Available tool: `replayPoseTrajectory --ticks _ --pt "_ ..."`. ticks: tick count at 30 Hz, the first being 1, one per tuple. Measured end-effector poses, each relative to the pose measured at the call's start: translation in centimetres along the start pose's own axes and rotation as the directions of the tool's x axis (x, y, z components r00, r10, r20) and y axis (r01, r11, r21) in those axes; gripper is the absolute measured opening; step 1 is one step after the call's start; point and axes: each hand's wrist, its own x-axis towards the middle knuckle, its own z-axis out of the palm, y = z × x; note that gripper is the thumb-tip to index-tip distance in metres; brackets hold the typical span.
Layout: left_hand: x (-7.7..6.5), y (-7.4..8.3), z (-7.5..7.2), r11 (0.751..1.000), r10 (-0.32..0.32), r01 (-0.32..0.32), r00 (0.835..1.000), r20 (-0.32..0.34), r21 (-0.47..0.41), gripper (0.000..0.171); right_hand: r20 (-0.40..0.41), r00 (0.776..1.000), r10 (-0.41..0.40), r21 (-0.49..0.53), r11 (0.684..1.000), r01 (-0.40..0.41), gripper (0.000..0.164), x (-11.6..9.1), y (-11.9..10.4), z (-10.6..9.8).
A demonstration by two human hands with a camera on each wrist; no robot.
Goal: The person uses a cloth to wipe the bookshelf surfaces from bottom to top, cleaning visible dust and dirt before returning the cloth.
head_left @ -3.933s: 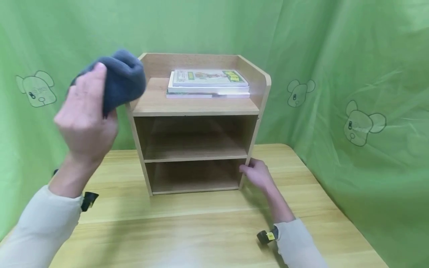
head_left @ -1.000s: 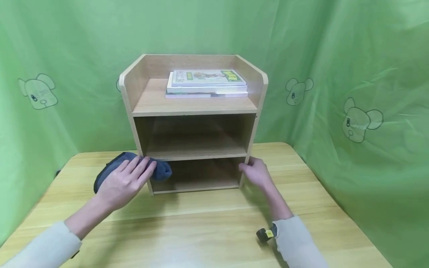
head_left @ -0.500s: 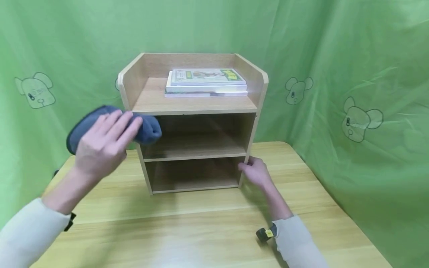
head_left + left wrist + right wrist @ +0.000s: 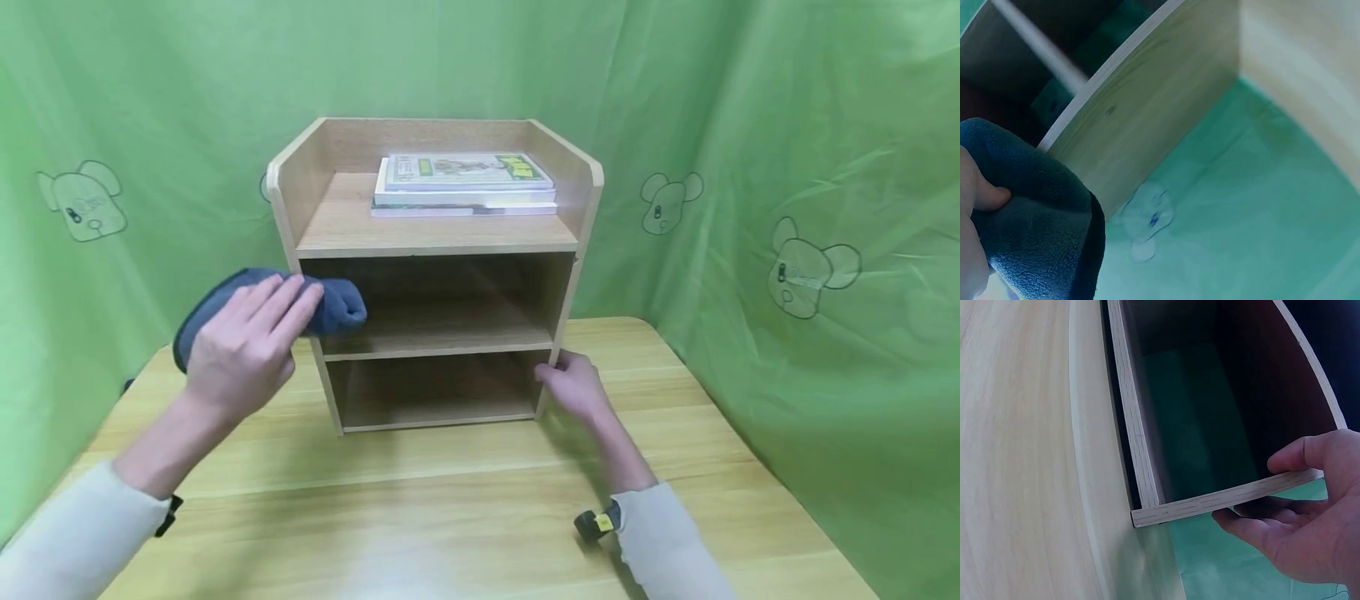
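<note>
A small wooden shelf unit (image 4: 438, 250) stands upright on the table. My left hand (image 4: 243, 350) grips a folded dark blue cloth (image 4: 341, 307) at the front edge of the unit's left side panel, level with the middle compartment. In the left wrist view the thumb presses into the fuzzy cloth (image 4: 1041, 212), which overlaps the side panel's edge (image 4: 1122, 65). My right hand (image 4: 576, 387) holds the right side panel low down. From the right wrist view, its thumb lies on the inner face of that panel (image 4: 1229, 497) and the fingers on the outer face.
Several books (image 4: 465, 183) lie stacked on the unit's top shelf. Two compartments open to the front below it. The pale wooden table (image 4: 450, 517) extends toward me. A green curtain (image 4: 735, 100) with mouse-like drawings hangs behind and at both sides.
My left hand with the cloth was high by the top left corner, then down at the lower compartment, rose again, and now sits slightly lower along the left edge. My right hand stays put.
</note>
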Motion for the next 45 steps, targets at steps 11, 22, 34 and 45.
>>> replayPoseTrajectory --ticks 11,22,34,45 --pt "-5.9 2.7 1.6 0.998 0.067 -0.067 0.993 0.099 -0.007 0.035 0.007 1.0 0.003 -0.005 1.0 -0.003 0.05 0.1 0.2 0.0" --pt "-9.8 5.1 3.0 0.987 0.153 -0.16 0.946 0.286 0.003 0.032 0.008 1.0 0.007 -0.001 1.0 -0.007 0.053 -0.2 0.4 -0.2" --pt "-10.9 8.6 4.4 0.999 -0.009 0.027 0.753 0.658 -0.017 0.033 -0.005 1.0 -0.013 -0.01 1.0 0.013 0.051 0.1 0.3 -0.3" --pt "-6.9 4.4 2.8 0.998 0.05 -0.035 0.941 0.334 -0.052 0.033 0.007 1.0 0.0 0.007 1.0 0.0 0.052 0.0 0.3 -0.1"
